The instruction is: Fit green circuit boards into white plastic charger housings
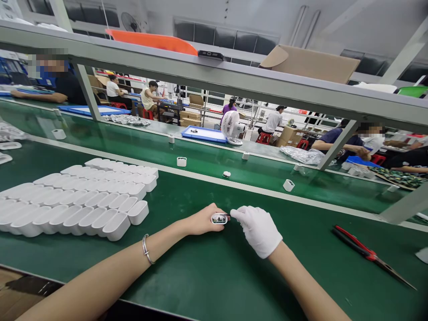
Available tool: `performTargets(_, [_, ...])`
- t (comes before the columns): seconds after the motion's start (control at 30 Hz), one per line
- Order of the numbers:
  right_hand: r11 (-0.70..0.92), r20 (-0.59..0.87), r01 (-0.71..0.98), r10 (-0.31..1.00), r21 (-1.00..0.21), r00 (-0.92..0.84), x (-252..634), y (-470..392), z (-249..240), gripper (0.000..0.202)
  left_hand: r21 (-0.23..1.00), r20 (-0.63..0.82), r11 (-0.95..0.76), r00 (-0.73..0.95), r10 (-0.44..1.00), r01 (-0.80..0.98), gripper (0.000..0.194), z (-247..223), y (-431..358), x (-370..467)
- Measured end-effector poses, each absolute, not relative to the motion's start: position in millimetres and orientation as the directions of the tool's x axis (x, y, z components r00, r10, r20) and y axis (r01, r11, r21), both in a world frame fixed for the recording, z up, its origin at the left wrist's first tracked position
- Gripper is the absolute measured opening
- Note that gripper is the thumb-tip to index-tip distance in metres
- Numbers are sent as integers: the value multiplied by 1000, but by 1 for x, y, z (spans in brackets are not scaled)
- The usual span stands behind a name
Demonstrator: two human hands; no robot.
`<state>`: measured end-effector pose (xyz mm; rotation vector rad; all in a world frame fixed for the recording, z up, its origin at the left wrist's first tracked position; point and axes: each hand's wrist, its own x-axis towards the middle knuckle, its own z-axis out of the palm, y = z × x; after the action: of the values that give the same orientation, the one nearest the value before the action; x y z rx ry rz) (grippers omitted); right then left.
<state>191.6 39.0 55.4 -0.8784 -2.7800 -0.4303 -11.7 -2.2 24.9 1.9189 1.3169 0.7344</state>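
My left hand [204, 221], bare with a silver bangle at the wrist, grips a small white oval casing [219, 218] with its open end showing parts inside. My right hand [259, 228], in a white glove, is closed on a thin dark tool [226, 215], whose tip is at the casing's upper edge. The exact kind of tool cannot be made out. Rows of white oval shells [80, 200] stand on the green table [187, 276] to the left of my hands.
Red-and-black long-nose pliers [366, 252] lie at the right. Beyond a pale rail, a green belt [203, 167] carries several white pieces. A metal shelf [234, 73] crosses above, holding a phone [210, 55]. A white fan [231, 127] and other people are behind.
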Motion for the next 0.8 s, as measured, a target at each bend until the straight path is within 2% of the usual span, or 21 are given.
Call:
performTargets(0.17, [799,301,541,466,262,-832,184,37,57,32,786,71,-254,326,943,563,7,26,-2,-11])
performTargets(0.47, [782,428,531,378,328,-821,183,34,62,29,784,71,-266,344,936,562,10,30,-5,-10])
performTargets(0.6, [784,411,518,370,344,-833,180,29,63,25,778,75,-276,352,933,565,9,30,-5,-9])
performTargets(0.8, [805,383,506,381,309,-841,185,29,69,30,777,70,-279,362,930,564,14,30,-6,-9])
